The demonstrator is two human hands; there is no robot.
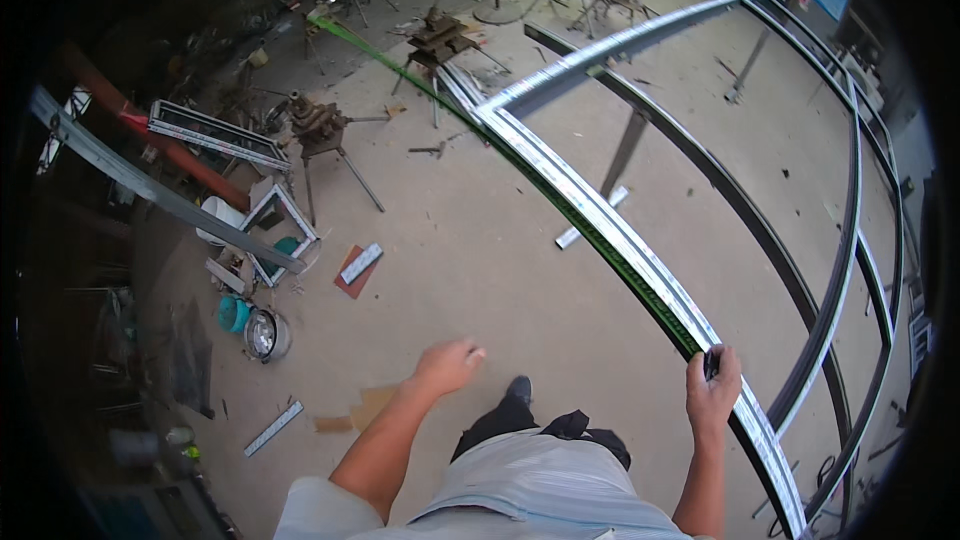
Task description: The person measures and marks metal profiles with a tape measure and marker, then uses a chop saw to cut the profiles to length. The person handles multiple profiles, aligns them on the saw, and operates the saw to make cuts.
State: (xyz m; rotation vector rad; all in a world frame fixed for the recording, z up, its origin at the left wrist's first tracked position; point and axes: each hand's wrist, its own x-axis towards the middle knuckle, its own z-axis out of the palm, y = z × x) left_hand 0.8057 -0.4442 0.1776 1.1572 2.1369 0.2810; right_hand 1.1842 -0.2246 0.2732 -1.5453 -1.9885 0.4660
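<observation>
My right hand (712, 395) is closed around a small black object (711, 364) at the edge of a long silver metal frame (610, 225). What kind of object it is, I cannot make out. Along the frame's left edge runs a long thin green strip (560, 202), from a far stand down to my right hand. It looks bright green far off and darker, with black marks, close by. My left hand (450, 368) hangs over the floor in front of my body, its fingers curled in, touching neither frame nor strip. Nothing shows in it.
Rusty metal stands (318, 123) on splayed legs are at the left and back. A silver beam (170, 195) slants in from the left, near small window frames (270, 235) and a metal bowl (265, 335). Flat offcuts (272, 428) lie on the floor. Dark curved bars (720, 180) stand right.
</observation>
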